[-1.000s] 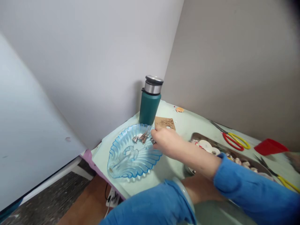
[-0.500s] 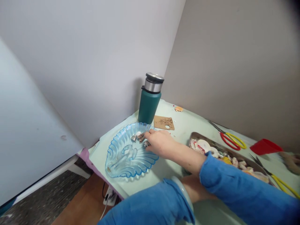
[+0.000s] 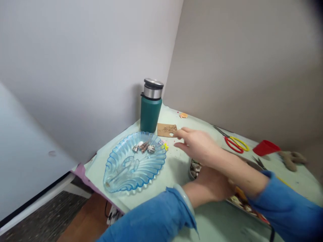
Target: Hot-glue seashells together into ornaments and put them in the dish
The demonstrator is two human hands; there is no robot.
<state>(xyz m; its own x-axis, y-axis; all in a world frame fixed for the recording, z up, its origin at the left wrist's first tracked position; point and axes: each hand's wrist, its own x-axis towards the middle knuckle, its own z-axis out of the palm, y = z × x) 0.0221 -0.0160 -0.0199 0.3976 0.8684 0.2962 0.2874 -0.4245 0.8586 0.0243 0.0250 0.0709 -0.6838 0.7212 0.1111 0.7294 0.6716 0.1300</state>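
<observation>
A clear blue shell-shaped dish (image 3: 111, 168) lies on the table, with several small seashells (image 3: 143, 147) grouped in its upper part. My right hand (image 3: 198, 144) hangs in the air to the right of the dish, thumb and fingers apart, nothing seen in them. Below it, my left hand (image 3: 212, 185) reaches over a metal tray (image 3: 190, 168) of shells and small pieces. My right forearm crosses above and hides the left fingers. A yellow item (image 3: 165, 145) shows at the dish's right rim.
Behind the dish stands a green bottle (image 3: 150, 112) beside a brown card (image 3: 165, 130). Red-and-yellow scissors (image 3: 234, 143), a red cup (image 3: 266, 148), a second pair of scissors (image 3: 261, 164) and a brown lump (image 3: 289, 161) lie to the right. Walls close off the back.
My right hand has left the shells in the dish and moved right, above the tray. The shells stay in the dish. The view has shifted slightly right.
</observation>
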